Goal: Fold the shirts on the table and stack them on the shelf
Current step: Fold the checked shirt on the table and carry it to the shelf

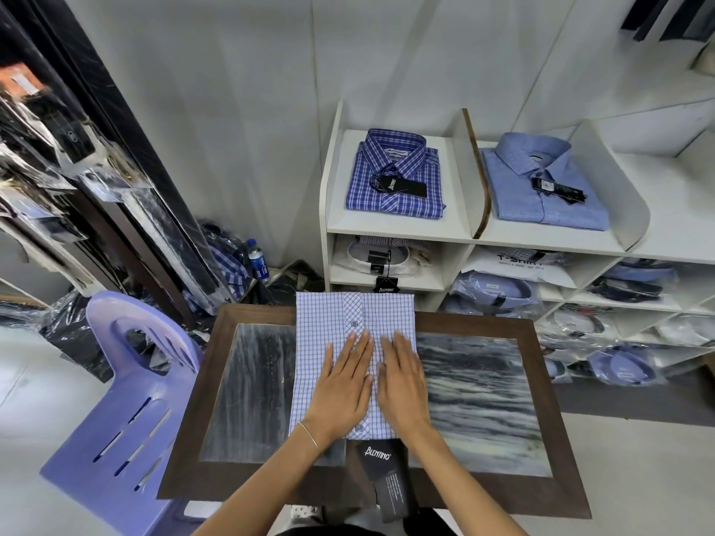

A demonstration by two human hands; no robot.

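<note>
A light blue checked shirt (329, 323) lies folded into a narrow rectangle on the dark-framed table (541, 419), button placket facing up. My left hand (342, 384) and my right hand (404, 381) press flat on its near half, side by side, fingers straight. A black brand tag (383, 464) sticks out from the shirt's near edge. On top of the white shelf (398, 226) behind the table lie a folded dark blue plaid shirt (394, 176) and a folded plain blue shirt (545, 183), each in its own bay.
A purple plastic chair (127, 404) stands left of the table. Lower shelf compartments (499, 292) hold packaged shirts. Bagged clothes and a water bottle (258, 261) sit on the floor at the back left. A dark rack of wrapped garments (58, 148) fills the left side.
</note>
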